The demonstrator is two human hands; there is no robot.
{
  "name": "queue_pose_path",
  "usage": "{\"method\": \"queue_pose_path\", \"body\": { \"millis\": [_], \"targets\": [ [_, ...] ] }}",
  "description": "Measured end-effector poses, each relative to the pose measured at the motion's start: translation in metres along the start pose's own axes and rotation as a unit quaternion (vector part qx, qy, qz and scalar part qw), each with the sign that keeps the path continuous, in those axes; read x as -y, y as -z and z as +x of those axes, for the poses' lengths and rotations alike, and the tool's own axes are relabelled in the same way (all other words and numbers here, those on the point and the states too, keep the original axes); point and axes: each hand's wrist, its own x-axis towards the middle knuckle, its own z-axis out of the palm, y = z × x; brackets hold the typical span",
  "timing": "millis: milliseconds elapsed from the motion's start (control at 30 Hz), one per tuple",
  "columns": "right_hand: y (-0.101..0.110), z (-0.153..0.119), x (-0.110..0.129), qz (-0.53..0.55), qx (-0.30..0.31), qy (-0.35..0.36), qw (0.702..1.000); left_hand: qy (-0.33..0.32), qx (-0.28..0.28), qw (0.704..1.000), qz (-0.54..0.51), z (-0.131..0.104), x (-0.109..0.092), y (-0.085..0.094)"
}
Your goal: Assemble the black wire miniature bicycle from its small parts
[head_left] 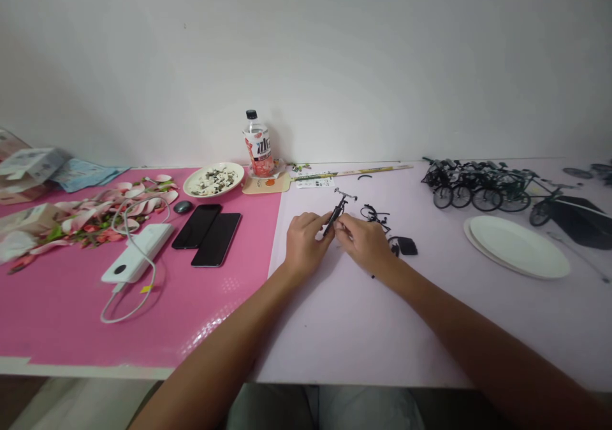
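Observation:
Over the pale part of the table, my left hand (305, 242) is closed around a small black model bicycle frame (336, 211). The frame is tilted, with its thin silvery handlebar (345, 193) pointing up and away from me. My right hand (366, 242) pinches at the near end of the same frame, its fingertips close to those of the left. What exactly lies between the right fingertips is hidden. Just beyond and beside my right hand lie loose black bicycle parts (375, 215) and a small black basket-like piece (407, 246).
Several finished-looking model bicycles (478, 185) stand in a row at the back right, behind stacked white plates (521, 248). Leftward on the pink mat are two phones (216, 240), a white power bank (138, 251) with cable, artificial petals (95, 216), a bowl (190, 191) and a bottle (259, 144).

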Motion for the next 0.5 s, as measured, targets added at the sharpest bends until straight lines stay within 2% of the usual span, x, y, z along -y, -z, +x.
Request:
{"method": "queue_pose_path", "body": {
  "millis": [267,500],
  "targets": [
    [0.0005,-0.0011,0.0033,0.034,-0.011,-0.03,0.999,0.009,-0.002,1.0,-0.02,-0.0003,0.0005,0.0007],
    [0.0017,0.0004,-0.001,-0.02,-0.01,0.026,0.999,-0.002,-0.007,1.0,-0.026,-0.0001,-0.0002,0.0011]
  ]
}}
